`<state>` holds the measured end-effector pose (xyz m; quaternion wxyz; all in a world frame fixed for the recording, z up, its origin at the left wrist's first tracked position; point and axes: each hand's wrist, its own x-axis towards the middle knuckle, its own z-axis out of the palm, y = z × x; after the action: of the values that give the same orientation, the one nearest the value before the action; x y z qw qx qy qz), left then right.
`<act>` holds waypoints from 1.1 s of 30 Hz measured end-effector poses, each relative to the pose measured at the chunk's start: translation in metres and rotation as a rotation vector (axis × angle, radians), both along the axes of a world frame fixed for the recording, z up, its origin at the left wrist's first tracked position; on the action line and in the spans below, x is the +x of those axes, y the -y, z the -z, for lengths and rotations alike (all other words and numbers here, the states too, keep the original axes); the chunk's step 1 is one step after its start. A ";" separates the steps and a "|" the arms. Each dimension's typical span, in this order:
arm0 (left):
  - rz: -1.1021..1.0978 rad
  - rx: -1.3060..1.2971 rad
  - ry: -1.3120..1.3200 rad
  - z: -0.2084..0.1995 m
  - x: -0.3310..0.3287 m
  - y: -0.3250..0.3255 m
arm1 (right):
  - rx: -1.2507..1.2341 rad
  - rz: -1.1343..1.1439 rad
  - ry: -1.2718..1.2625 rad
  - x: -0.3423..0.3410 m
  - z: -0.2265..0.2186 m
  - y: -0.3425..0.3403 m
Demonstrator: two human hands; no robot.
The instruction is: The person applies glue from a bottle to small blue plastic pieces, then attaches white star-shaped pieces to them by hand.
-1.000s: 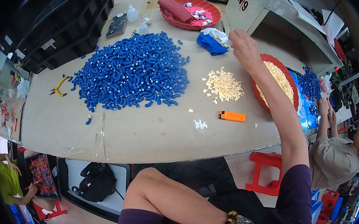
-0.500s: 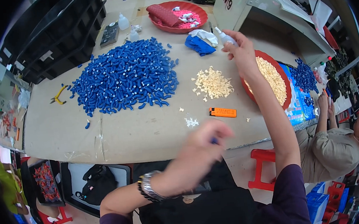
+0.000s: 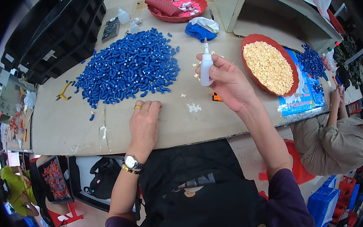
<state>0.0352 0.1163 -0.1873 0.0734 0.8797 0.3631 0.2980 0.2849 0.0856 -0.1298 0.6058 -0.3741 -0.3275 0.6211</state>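
Note:
My right hand (image 3: 232, 81) is closed around a small white squeeze bottle (image 3: 206, 71), holding it upright above the table with its narrow nozzle up. My left hand (image 3: 145, 122) rests on the table near the front edge, fingers curled under and palm down; whatever they may hold is hidden. Just beyond it spreads a large heap of small curved blue pieces (image 3: 128, 66). Behind the bottle and right hand, a few small cream pieces (image 3: 195, 75) peek out. An orange object (image 3: 216, 97) is partly covered by my right wrist, with white specks (image 3: 194, 108) to its left.
At right stands a red bowl (image 3: 295, 82) of cream pieces; farther back, a red tray (image 3: 200, 4) holds pink bits. A blue-and-white cloth (image 3: 201, 31), yellow-handled pliers (image 3: 64, 91), black crates (image 3: 62, 37) and more bottles (image 3: 123, 16) lie around. A co-worker (image 3: 337, 144) sits at right.
My right hand has brought the squeeze bottle nearer and to the left, turning it upright. My left hand has moved left and come down on the table; the blue piece at its fingers no longer shows.

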 end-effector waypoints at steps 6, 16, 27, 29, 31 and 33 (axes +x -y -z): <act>-0.055 -0.025 0.035 0.016 0.000 -0.005 | 0.045 -0.085 -0.125 -0.011 0.019 0.005; -0.049 -0.234 0.216 0.011 -0.004 -0.010 | 0.017 -0.100 -0.045 -0.027 0.033 0.023; -0.384 -0.007 0.307 0.017 -0.062 0.004 | -0.002 -0.077 0.031 -0.037 0.041 0.041; -0.561 0.096 0.261 0.017 -0.094 0.001 | -0.028 -0.047 0.048 -0.039 0.044 0.040; -0.659 0.113 0.226 0.018 -0.123 -0.006 | -0.028 -0.056 0.050 -0.042 0.045 0.037; -0.747 0.125 0.193 0.019 -0.144 -0.017 | -0.030 -0.055 0.055 -0.045 0.046 0.034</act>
<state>-0.1085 0.1332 -0.2059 -0.0603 0.6576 0.6310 0.4072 0.2402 0.0517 -0.1758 0.5737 -0.3908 -0.3450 0.6318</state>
